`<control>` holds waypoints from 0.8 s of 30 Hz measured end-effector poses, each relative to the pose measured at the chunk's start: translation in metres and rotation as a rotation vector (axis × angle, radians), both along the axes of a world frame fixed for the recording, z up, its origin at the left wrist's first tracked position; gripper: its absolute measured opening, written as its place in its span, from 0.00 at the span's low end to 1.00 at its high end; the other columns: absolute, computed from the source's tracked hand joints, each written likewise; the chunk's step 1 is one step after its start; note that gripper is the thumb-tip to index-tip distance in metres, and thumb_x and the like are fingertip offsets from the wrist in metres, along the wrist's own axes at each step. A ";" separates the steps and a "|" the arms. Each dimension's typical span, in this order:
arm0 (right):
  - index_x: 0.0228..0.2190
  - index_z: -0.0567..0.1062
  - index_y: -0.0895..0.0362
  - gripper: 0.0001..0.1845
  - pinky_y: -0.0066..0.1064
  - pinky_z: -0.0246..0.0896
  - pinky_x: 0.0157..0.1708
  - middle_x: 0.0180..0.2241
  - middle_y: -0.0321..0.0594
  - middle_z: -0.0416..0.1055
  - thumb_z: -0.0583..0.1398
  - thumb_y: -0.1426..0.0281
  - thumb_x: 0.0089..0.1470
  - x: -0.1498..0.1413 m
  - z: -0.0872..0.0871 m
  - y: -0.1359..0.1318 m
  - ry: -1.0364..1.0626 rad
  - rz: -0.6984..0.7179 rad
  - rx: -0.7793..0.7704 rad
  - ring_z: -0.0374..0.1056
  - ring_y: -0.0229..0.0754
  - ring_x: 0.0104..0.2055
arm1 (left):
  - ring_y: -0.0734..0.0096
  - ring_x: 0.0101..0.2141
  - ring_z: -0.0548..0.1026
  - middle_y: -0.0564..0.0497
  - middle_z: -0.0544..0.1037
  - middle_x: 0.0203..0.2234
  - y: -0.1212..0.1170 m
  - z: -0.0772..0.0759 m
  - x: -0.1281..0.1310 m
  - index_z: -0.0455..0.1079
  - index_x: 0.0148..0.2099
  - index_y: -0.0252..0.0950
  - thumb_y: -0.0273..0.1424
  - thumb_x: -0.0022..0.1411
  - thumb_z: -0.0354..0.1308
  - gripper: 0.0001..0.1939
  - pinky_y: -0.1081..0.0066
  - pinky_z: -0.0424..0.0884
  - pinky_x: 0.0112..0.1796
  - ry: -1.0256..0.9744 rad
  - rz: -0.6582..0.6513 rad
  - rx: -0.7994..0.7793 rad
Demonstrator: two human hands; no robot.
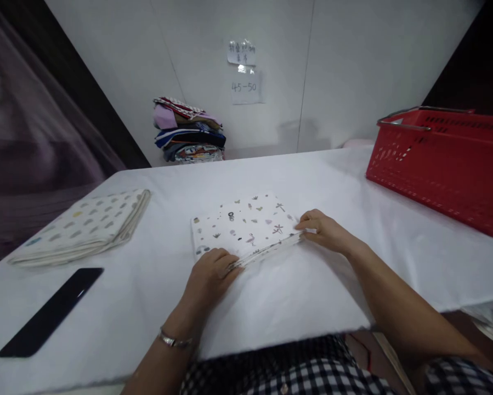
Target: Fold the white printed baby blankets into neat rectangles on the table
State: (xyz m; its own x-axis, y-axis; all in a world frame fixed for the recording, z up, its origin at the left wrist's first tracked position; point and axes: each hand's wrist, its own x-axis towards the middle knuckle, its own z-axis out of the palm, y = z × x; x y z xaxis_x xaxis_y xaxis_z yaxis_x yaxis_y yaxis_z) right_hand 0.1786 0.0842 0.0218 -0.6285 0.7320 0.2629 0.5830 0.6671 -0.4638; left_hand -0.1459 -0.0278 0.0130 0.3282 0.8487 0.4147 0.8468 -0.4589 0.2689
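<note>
On table (147,307): two cloths (246,225) (85,222), one panel (51,312), one basket (443,164) resting. Beyond it: one fabric stack (191,131) sitting, two notes (241,53) (246,89) hanging.

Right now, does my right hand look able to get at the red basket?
Probably yes: only white tablecloth lies between your right hand and the red basket, though that hand first has to release the printed cloth.

And here's the black-and-white checked garment (312,377), a small round button on its front, the same check on the sleeve (462,377); bare forearms, and there, a slim silvery metal bracelet (174,341) circling the left wrist!
</note>
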 end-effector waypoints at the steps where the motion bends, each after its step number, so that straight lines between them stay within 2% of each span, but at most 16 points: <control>1: 0.39 0.76 0.49 0.12 0.34 0.64 0.38 0.40 0.41 0.69 0.59 0.72 0.52 -0.001 0.000 0.000 -0.007 -0.007 0.010 0.62 0.45 0.46 | 0.69 0.33 0.70 0.50 0.73 0.31 0.000 0.000 0.000 0.71 0.39 0.39 0.36 0.60 0.55 0.08 0.68 0.66 0.34 0.003 0.000 -0.007; 7: 0.32 0.77 0.51 0.10 0.35 0.61 0.40 0.37 0.40 0.70 0.56 0.74 0.54 -0.002 0.003 0.000 -0.023 -0.004 0.046 0.62 0.44 0.44 | 0.68 0.34 0.69 0.50 0.73 0.33 -0.001 0.001 -0.001 0.70 0.40 0.39 0.34 0.59 0.56 0.08 0.67 0.66 0.35 0.032 -0.005 -0.045; 11: 0.32 0.77 0.51 0.10 0.34 0.61 0.40 0.36 0.39 0.70 0.58 0.75 0.51 -0.002 0.003 0.000 -0.025 -0.039 -0.089 0.63 0.43 0.42 | 0.69 0.33 0.69 0.50 0.73 0.32 -0.002 0.005 0.000 0.71 0.39 0.39 0.33 0.60 0.54 0.07 0.68 0.66 0.34 0.034 -0.017 -0.056; 14: 0.35 0.77 0.51 0.09 0.32 0.61 0.37 0.36 0.38 0.71 0.60 0.68 0.50 -0.001 0.002 0.001 0.099 -0.080 -0.192 0.65 0.42 0.39 | 0.70 0.32 0.69 0.51 0.73 0.31 -0.003 0.006 0.000 0.72 0.38 0.39 0.32 0.60 0.54 0.07 0.69 0.65 0.33 0.034 -0.019 -0.056; 17: 0.35 0.77 0.52 0.13 0.30 0.59 0.33 0.36 0.38 0.72 0.57 0.60 0.53 -0.002 -0.002 0.003 0.238 -0.244 -0.219 0.66 0.41 0.36 | 0.69 0.32 0.69 0.50 0.73 0.31 -0.004 0.005 0.000 0.71 0.39 0.39 0.33 0.60 0.54 0.07 0.69 0.65 0.34 0.038 -0.014 -0.053; 20: 0.27 0.76 0.55 0.20 0.29 0.56 0.30 0.29 0.38 0.73 0.54 0.53 0.54 -0.006 -0.007 0.004 0.241 -0.479 -0.209 0.66 0.41 0.32 | 0.69 0.33 0.69 0.50 0.73 0.31 -0.004 0.005 0.000 0.71 0.39 0.38 0.32 0.60 0.54 0.06 0.68 0.65 0.34 0.040 -0.022 -0.035; 22: 0.23 0.74 0.56 0.24 0.29 0.53 0.27 0.23 0.36 0.70 0.53 0.49 0.53 -0.010 -0.009 0.004 0.191 -0.537 -0.245 0.64 0.40 0.28 | 0.69 0.33 0.69 0.50 0.73 0.31 -0.004 0.004 0.000 0.71 0.39 0.38 0.31 0.60 0.54 0.06 0.69 0.64 0.34 0.040 -0.026 -0.023; 24: 0.21 0.72 0.56 0.25 0.28 0.51 0.24 0.20 0.35 0.68 0.53 0.48 0.51 -0.014 -0.010 0.003 0.157 -0.533 -0.300 0.62 0.38 0.25 | 0.69 0.33 0.69 0.51 0.73 0.31 -0.004 0.002 -0.001 0.71 0.39 0.38 0.32 0.60 0.54 0.06 0.69 0.64 0.34 0.037 -0.027 -0.014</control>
